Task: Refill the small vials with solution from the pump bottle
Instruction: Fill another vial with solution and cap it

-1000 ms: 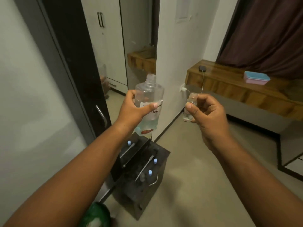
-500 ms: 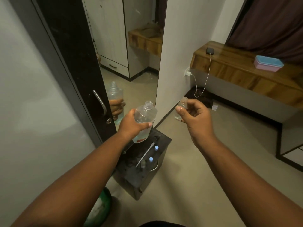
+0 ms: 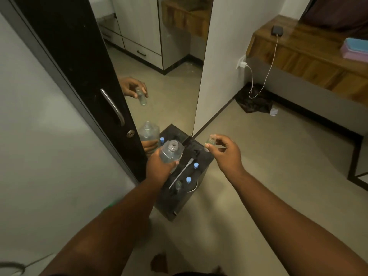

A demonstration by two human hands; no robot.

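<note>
Quick count first: one big clear bottle (image 3: 171,154), neck open with no pump on it, wrapped in the left hand (image 3: 159,168) with the fingers curled round its lower body. It's held over the near-left part of the black stand (image 3: 173,204). One small vial (image 3: 210,142) is pinched between thumb and fingertips of the right hand (image 3: 225,154), cap off, up in the air just past the stand's right edge. The two hands are apart, bottle and vial not touching.

On top of the stand I count two blue caps, one (image 3: 196,165) toward the middle and one (image 3: 188,179) a bit nearer, so two capped vials sitting there. Next to the nearer one is one uncapped clear vial (image 3: 178,184). The pump tube (image 3: 182,173) lies diagonally across the top, its dark head end up toward the far side. There's also a thin wire-like loop (image 3: 194,188) at the near right edge; can't tell what it is.

The mirror (image 3: 165,80) on the wardrobe doubles things: reflected hand with vial, reflected bottle, one more blue cap.

Room: beige floor (image 3: 268,176), black wardrobe door with one metal handle (image 3: 112,105), white wall, one wooden desk (image 3: 310,50) on the right carrying one dark charging gadget (image 3: 277,30) with a cable (image 3: 266,76) down to the wall plug, plus one pink-and-blue box (image 3: 355,49). A dark crumpled bag (image 3: 253,102) sits on the floor under the cable.
</note>
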